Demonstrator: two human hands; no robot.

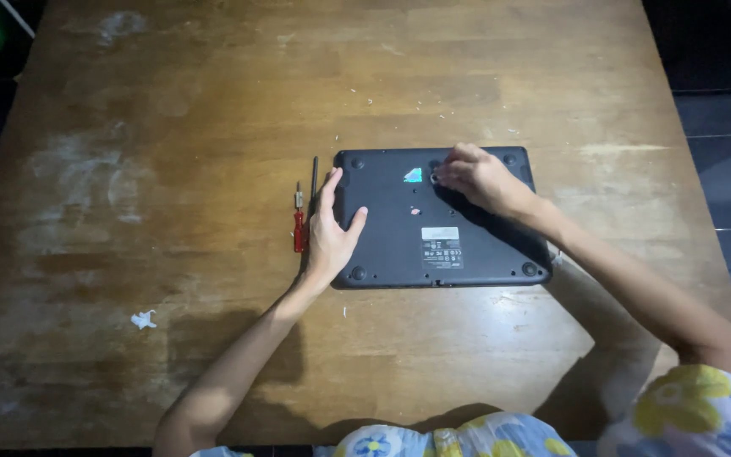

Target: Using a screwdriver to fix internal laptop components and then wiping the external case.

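Fingers: right hand [475, 176] pinched narrow on a small round silvery part [435, 178] at the upturned laptop's [433, 241] far edge; what it is cannot be told. Left hand [330, 228] spread flat on the laptop's left edge, holding nothing. Laptop: dark, underside up, right of centre on the wooden table [171, 127].

Risk, as judged: the small part could slip from the pinch and roll among the scattered crumbs.

Edges: red-handled screwdriver [299, 222] and dark thin tool [314, 176] just beside the left hand. Open tabletop left and far; white scrap [143, 319] well apart.
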